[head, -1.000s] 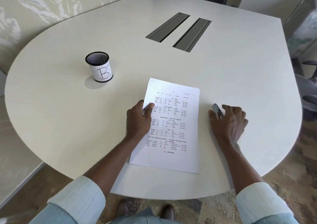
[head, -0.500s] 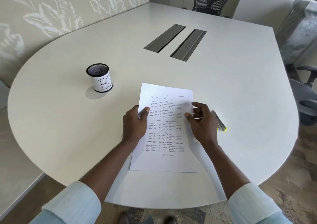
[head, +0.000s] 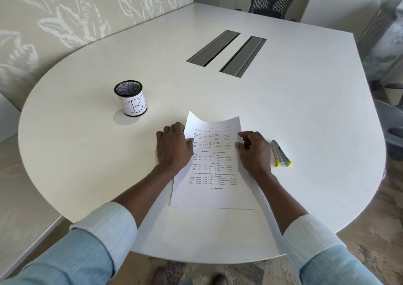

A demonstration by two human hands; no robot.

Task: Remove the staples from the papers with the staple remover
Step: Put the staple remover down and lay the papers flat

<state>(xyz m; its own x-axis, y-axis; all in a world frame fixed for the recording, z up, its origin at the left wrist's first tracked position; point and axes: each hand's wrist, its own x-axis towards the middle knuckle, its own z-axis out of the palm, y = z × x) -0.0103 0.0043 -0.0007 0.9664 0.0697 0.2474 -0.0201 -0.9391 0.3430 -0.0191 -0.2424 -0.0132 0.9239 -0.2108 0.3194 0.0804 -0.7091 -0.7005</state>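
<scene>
White printed papers on smooth pale rounded table, far end bowed upward. Left hand pinched papers' left edge, right hand pinched right edge. Slim grey metal staple remover with yellow tips lay just right of papers, untouched

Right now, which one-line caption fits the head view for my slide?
Left hand and right hand hold the printed papers by the sides; the staple remover lies beside them.

papers — white, black print; staple remover — grey, yellow tips
</scene>
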